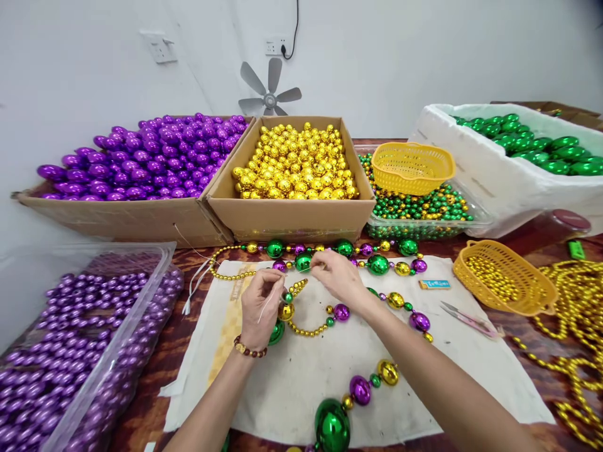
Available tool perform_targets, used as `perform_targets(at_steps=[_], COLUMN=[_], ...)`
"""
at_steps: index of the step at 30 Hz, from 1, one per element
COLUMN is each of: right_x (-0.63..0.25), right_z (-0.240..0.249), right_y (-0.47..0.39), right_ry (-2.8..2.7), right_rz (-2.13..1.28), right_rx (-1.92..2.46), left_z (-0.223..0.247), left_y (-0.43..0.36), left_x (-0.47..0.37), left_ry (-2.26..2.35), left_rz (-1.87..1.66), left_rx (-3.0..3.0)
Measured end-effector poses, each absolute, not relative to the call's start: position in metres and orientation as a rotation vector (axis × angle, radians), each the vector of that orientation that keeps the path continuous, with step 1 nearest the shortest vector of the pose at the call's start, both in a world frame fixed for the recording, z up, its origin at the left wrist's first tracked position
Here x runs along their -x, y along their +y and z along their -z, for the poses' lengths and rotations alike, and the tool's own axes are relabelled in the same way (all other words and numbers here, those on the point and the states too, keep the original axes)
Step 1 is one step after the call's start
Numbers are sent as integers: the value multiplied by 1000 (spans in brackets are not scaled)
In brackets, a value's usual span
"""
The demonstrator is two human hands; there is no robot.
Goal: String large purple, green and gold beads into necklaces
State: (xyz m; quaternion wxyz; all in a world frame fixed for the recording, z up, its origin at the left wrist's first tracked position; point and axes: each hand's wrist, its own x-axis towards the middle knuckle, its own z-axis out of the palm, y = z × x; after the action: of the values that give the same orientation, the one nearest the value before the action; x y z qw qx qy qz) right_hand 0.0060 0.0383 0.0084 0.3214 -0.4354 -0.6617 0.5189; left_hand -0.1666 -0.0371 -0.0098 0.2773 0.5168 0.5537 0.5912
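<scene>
My left hand [260, 304], with a beaded bracelet on its wrist, is closed in a pinch on a thin white string [268, 302] over the cloth [301, 376]. To its right, my right hand [335, 271] has its thumb and fingers pressed together near a strand of small gold beads [298, 288]; a bit of string shows between the hands. What the right fingertips hold is too small to make out. Green and gold beads hang by my left hand. A strung garland of green, purple and gold balls [378, 265] lies behind the hands, and a large green ball [332, 425] lies in front.
Boxes of purple beads [117, 220] and gold balls [292, 216] stand at the back. A bin of purple beads [94, 370] is left. Right are scissors [471, 319], a yellow basket [506, 276], gold chains [577, 314] and a foam box [475, 166].
</scene>
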Motion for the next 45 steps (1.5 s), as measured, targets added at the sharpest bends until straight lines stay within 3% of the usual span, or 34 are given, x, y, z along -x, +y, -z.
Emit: perform_targets(at_steps=[3, 9, 17, 27, 37, 45], right_x=[-28, -38, -34, -49, 3, 76], right_z=[-17, -5, 35, -1, -56, -41], right_y=[25, -3, 7, 20, 69, 95], right_ry=[-1679, -1079, -1346, -1768, -1459, -1632], right_rz=[-1429, -1871, -1725, -1689, -1960, -1948], right_rx=[1036, 575, 818, 848, 791, 971], left_z=[6, 11, 10, 4, 16, 19], left_y=[-35, -31, -29, -14, -8, -19], left_x=[168, 175, 173, 172, 185, 187], left_ry=[1428, 1320, 1065, 1330, 1014, 937], left_rz=[-1573, -1521, -1478, -1158, -1149, -1155], left_rx=[-1230, -981, -827, -1411, -840, -707])
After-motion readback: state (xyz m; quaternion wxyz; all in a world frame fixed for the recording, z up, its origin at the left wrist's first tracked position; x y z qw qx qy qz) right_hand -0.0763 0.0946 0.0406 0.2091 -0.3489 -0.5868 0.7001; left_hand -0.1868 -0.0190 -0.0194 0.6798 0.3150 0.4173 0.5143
